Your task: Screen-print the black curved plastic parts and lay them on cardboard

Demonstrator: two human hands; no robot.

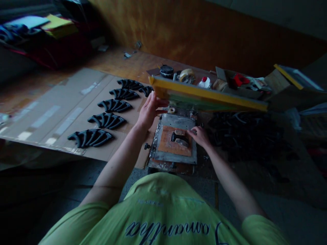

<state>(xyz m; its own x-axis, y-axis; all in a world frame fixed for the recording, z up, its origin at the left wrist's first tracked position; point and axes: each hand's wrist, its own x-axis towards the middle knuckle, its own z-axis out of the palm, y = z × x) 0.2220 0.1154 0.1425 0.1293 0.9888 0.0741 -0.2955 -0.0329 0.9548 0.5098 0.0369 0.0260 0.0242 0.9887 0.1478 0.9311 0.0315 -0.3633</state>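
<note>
Currently, the open left hand (149, 110) touches a raised, tilted yellow frame (204, 92), while the curled right hand (200, 136) sits just beside a black clamp (180, 139) on a metal plate (176, 119), grip unclear.

Screen-printing workshop
A yellow-framed mesh screen (204, 92) is raised over a grey metal print bed (176, 119); black curved pieces (90, 137) are laid on brown cardboard (51, 112).

You are working in dim, flat light, with the plywood wall (194, 34) glowing warm, shadows swallowing the lower left corner, and the yellow-edged frame (204, 92) and your green shirt (158, 211) blurring softly.
</note>
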